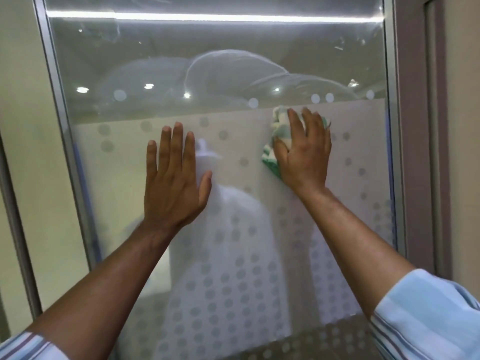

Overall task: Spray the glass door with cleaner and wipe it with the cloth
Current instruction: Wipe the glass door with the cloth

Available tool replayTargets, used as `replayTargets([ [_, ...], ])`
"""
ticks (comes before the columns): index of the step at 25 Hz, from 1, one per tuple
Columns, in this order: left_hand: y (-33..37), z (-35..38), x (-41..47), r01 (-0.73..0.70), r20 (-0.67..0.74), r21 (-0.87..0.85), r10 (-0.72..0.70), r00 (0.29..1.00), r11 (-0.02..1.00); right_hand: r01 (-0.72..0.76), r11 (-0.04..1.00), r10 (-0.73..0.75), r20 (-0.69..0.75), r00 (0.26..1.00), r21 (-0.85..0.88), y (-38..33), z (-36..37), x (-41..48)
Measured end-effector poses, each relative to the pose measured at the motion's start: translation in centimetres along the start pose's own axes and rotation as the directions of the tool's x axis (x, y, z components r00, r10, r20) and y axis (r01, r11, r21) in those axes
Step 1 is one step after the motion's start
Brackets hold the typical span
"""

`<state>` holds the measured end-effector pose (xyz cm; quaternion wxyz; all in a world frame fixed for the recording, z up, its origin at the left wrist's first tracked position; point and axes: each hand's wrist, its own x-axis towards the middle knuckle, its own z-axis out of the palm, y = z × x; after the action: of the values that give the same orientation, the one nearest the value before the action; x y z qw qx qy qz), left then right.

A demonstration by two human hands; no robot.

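Note:
The glass door (223, 74) fills the view, clear above and frosted with a dot pattern below. Curved wipe smears show on the clear upper glass. My right hand (304, 149) presses a green and white cloth (271, 152) flat against the frosted band at the right of the pane. The cloth pokes out above and to the left of the fingers. My left hand (174, 178) lies flat on the glass at the centre, fingers spread, with nothing in it. No spray bottle is in view.
A silver metal frame (55, 87) borders the pane on the left, and a frame post (393, 126) with a brown jamb stands on the right. Cream wall panels lie left of the door. Ceiling lights reflect in the upper glass.

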<state>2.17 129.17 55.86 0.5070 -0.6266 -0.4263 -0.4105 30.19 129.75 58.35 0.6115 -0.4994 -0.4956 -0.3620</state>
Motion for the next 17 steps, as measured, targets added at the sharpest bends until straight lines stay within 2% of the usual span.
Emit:
replayTargets([
  [2,0.0,0.2,0.0,0.000,-0.008,0.025,0.001,1.000,1.000,-0.036,0.999,0.036,-0.004,0.999,0.021,-1.1,0.3,2.4],
  [4,0.1,0.3,-0.1,-0.002,-0.022,0.031,0.003,1.000,1.000,0.019,1.000,-0.019,-0.007,1.000,0.024,-3.0,0.6,3.2],
  [6,0.0,0.4,-0.1,-0.003,-0.032,0.032,0.004,0.999,0.999,0.196,0.980,-0.196,0.025,0.980,0.019,-4.7,0.6,1.8],
  [8,0.0,0.5,-0.1,-0.001,-0.032,0.020,0.002,0.999,1.000,0.379,0.924,-0.381,0.056,0.923,0.043,-5.1,0.5,-0.2],
  [10,0.1,0.4,-0.2,0.002,-0.038,-0.006,-0.002,0.999,1.000,0.469,0.882,-0.471,0.045,0.881,0.048,-3.6,0.4,-0.2],
  [12,0.3,0.3,-0.2,-0.004,-0.057,-0.011,0.004,0.998,1.000,0.436,0.900,-0.437,0.033,0.899,0.022,-1.6,0.3,1.6],
  [17,0.4,0.3,-0.1,0.003,-0.061,-0.002,-0.003,0.998,1.000,0.236,0.972,-0.236,-0.007,0.972,-0.022,5.0,-0.6,4.7],
])
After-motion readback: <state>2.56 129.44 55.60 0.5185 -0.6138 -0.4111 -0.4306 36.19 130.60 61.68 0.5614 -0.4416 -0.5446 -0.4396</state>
